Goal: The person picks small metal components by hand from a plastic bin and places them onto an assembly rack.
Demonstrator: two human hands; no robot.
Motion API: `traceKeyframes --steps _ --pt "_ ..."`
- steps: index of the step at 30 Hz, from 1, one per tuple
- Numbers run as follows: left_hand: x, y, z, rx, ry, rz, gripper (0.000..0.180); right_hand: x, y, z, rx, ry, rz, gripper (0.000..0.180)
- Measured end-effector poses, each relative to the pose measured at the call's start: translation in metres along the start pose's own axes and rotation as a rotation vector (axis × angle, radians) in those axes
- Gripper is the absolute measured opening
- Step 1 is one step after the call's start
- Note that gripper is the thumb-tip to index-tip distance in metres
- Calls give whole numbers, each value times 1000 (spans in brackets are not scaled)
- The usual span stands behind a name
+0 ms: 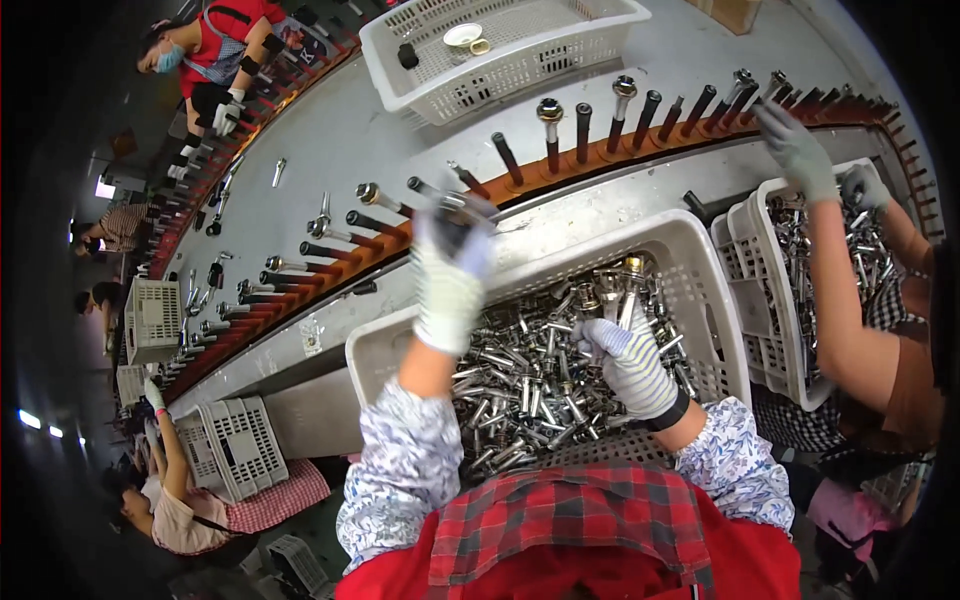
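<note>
A long grey metal bench curves across the far part of the scene, and along its near edge runs a brown conveyor strip set with upright dark pegs, several of them capped with shiny metal fittings. Near the person sits a large white plastic crate, heaped with small silvery metal fittings. A second white crate of the same parts stands just to its right, where a co-worker's gloved hand reaches up to the pegs. Another white crate rests far on the bench, holding a small bowl. To the far left, loose metal parts lie scattered on the bench, and other people work along the line. The left hand, in a white knit glove, is raised over the far rim of the big crate toward the strip, its fingers closed around a dark, slim piece that is blurred. The right hand, gloved too, lies on the heap inside the crate, its fingers pinching a shiny fitting that stands up from the pile.
</note>
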State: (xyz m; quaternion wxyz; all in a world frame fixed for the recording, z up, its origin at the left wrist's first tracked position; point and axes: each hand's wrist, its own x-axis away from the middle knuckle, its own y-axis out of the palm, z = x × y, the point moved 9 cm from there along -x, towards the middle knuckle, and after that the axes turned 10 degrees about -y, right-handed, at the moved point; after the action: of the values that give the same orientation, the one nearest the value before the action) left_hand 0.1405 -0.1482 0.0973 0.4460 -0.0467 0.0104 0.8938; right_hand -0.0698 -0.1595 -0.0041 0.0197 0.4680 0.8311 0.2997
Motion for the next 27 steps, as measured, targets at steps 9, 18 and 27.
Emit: traceKeyframes --steps 9,18,27 --pt "-85 -130 -90 -115 -113 102 21 -11 22 -7 -67 81 -101 31" --pt "-82 -186 -77 -77 -13 297 22 1 35 0 46 137 -183 45" --pt "-63 -276 -79 -176 43 574 26 15 51 -10 -58 80 -294 50"
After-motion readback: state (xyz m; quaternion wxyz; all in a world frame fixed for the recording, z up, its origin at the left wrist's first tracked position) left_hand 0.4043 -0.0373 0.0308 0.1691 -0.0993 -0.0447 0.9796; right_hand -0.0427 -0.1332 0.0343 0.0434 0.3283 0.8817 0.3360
